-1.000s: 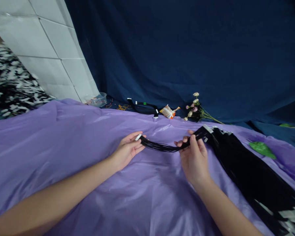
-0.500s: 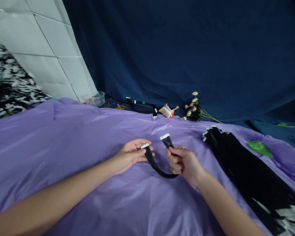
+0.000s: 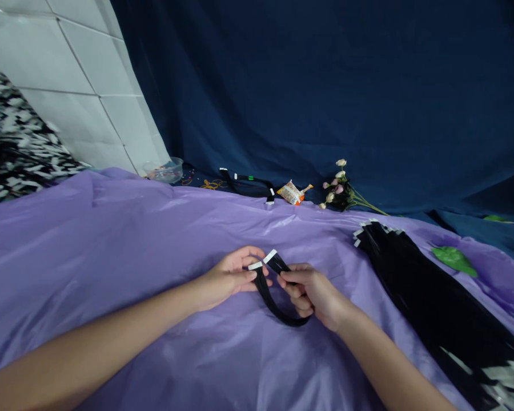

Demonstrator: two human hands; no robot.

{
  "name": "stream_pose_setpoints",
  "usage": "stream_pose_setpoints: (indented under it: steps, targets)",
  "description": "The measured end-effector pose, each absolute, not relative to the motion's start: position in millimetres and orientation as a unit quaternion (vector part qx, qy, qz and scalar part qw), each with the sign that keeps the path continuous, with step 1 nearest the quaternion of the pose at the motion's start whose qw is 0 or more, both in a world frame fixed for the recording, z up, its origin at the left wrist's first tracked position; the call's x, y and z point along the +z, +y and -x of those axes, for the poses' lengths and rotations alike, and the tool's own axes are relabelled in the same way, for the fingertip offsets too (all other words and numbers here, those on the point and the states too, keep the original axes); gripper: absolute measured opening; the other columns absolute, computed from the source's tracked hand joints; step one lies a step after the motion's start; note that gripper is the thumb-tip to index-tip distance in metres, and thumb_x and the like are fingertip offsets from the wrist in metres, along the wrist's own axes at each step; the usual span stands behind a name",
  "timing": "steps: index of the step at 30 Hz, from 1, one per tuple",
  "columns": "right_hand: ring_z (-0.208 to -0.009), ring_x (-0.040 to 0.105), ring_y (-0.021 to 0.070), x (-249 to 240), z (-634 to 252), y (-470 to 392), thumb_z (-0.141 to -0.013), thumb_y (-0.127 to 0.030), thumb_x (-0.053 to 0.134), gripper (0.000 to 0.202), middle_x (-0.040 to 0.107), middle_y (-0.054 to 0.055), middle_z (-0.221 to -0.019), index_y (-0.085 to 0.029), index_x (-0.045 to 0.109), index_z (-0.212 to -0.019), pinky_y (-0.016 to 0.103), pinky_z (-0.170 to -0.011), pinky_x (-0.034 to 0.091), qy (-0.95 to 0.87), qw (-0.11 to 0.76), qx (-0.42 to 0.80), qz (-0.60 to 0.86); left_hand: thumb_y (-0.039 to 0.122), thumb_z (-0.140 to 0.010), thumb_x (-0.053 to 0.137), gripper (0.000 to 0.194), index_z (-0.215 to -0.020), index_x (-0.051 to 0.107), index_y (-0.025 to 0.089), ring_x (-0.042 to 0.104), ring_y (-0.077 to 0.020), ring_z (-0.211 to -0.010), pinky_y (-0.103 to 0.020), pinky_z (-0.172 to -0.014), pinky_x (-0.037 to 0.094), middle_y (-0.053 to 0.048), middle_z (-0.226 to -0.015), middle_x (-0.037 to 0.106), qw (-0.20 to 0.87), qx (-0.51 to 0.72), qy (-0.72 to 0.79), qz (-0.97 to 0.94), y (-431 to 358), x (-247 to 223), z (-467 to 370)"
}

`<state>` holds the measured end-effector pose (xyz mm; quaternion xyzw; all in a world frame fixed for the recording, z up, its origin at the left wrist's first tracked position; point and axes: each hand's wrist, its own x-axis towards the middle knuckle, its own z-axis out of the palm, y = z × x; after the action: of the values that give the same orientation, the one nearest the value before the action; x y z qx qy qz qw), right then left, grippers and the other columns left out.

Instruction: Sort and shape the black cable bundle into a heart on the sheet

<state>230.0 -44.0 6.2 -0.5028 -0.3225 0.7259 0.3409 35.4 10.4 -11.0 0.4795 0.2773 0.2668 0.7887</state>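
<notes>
A black ribbon cable (image 3: pixel 275 308) with white connector ends hangs in a loop between my hands. My left hand (image 3: pixel 235 273) pinches one end just below its white connector (image 3: pixel 255 266), thumb in front and fingers behind. My right hand (image 3: pixel 310 291) grips the cable near the other end, whose white connector (image 3: pixel 270 256) points up and to the left. The two connectors are very close together, at about the height of my left fingertips. Beneath them lies a purple cloth (image 3: pixel 154 245).
On the right lies a large bundle of black cables (image 3: pixel 428 297) beside a green leaf (image 3: pixel 454 260). Along the back are artificial flowers (image 3: pixel 339 188), a small snack packet (image 3: pixel 292 193), another black cable (image 3: pixel 246 187) and a clear bowl (image 3: pixel 165 171). A dark blue curtain (image 3: pixel 325 85) hangs behind.
My right hand has moved left and slightly down, bringing its connector beside the one in my left hand. My left hand has lowered slightly.
</notes>
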Motion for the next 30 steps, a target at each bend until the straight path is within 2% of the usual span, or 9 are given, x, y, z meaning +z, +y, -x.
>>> stream_pose_setpoints:
  steps: [6,9,13,16,19,23,26,30]
  targets:
    - [-0.032,0.014,0.0025,4.7,-223.3,-44.7,-0.065,-0.030,0.056,0.015,0.027,-0.010,-0.042,-0.018,0.048,-0.061,0.020,-0.033,0.008,-0.351,0.337,0.692,0.534,0.023,-0.080,0.067,0.036,-0.112,0.054,0.017,0.063,-0.0202,-0.092,-0.040,-0.092,0.044,-0.007,-0.096,0.060,0.788,0.253,0.271,-0.491,9.0,-12.1,-37.0]
    - [-0.031,0.015,0.0029,4.4,-219.9,-44.3,-0.065,-0.030,0.055,0.015,0.026,-0.010,-0.041,-0.018,0.048,-0.060,0.020,-0.033,0.008,-0.362,0.331,0.678,0.548,0.020,-0.080,0.064,0.029,-0.107,0.056,0.016,0.062,-0.0195,-0.091,-0.036,-0.089,0.044,-0.006,-0.092,0.060,0.797,0.243,0.258,-0.489,9.3,-11.9,-37.1]
    - [-0.031,0.014,0.0041,0.4,-217.0,-42.3,-0.067,-0.030,0.053,0.015,0.025,-0.009,-0.039,-0.019,0.049,-0.059,0.021,-0.033,0.007,-0.382,0.325,0.661,0.558,0.015,-0.075,0.063,0.024,-0.098,0.057,0.014,0.061,-0.0177,-0.081,-0.032,-0.078,0.045,-0.004,-0.084,0.058,0.827,0.230,0.244,-0.451,9.4,-9.5,-37.1]
    - [-0.032,0.014,0.0045,-2.3,-216.0,-41.6,-0.070,-0.028,0.052,0.015,0.023,-0.009,-0.038,-0.018,0.050,-0.059,0.022,-0.034,0.008,-0.401,0.325,0.648,0.560,0.021,-0.076,0.064,0.015,-0.087,0.056,0.013,0.059,-0.0153,-0.071,-0.032,-0.073,0.045,-0.002,-0.077,0.053,0.838,0.242,0.235,-0.429,8.1,-8.9,-38.6]
    - [-0.033,0.015,0.0042,-3.9,-215.5,-42.8,-0.072,-0.026,0.051,0.015,0.025,-0.009,-0.038,-0.018,0.050,-0.060,0.023,-0.036,0.011,-0.415,0.327,0.644,0.553,0.032,-0.080,0.065,0.022,-0.081,0.052,0.015,0.057,-0.0125,-0.062,-0.031,-0.069,0.046,0.001,-0.071,0.049,0.834,0.255,0.247,-0.422,6.2,-10.9,-41.6]
    - [-0.036,0.020,0.0037,-7.8,-213.7,-46.2,-0.077,-0.025,0.050,0.016,0.028,-0.008,-0.043,-0.016,0.054,-0.065,0.022,-0.039,0.015,-0.463,0.338,0.619,0.536,0.040,-0.080,0.067,0.030,-0.079,0.049,0.016,0.054,-0.0105,-0.055,-0.028,-0.064,0.045,0.004,-0.065,0.046,0.817,0.261,0.271,-0.438,3.7,-15.4,-45.2]
    - [-0.037,0.024,0.0035,-9.7,-212.2,-47.4,-0.080,-0.031,0.053,0.016,0.033,-0.008,-0.048,-0.017,0.054,-0.073,0.021,-0.040,0.019,-0.479,0.351,0.609,0.526,0.041,-0.082,0.065,0.031,-0.077,0.047,0.016,0.051,-0.0079,-0.050,-0.027,-0.063,0.045,0.005,-0.062,0.044,0.807,0.262,0.285,-0.445,4.1,-16.8,-45.1]
    - [-0.047,0.046,0.0081,-6.5,-217.5,-44.1,-0.076,-0.048,0.062,0.033,0.051,-0.004,-0.060,-0.017,0.053,-0.080,0.022,-0.049,0.036,-0.441,0.426,0.592,0.523,0.039,-0.084,0.063,0.029,-0.081,0.046,0.017,0.048,-0.0062,-0.050,-0.025,-0.060,0.045,0.006,-0.063,0.042,0.798,0.326,0.307,-0.404,15.0,-11.1,-39.1]
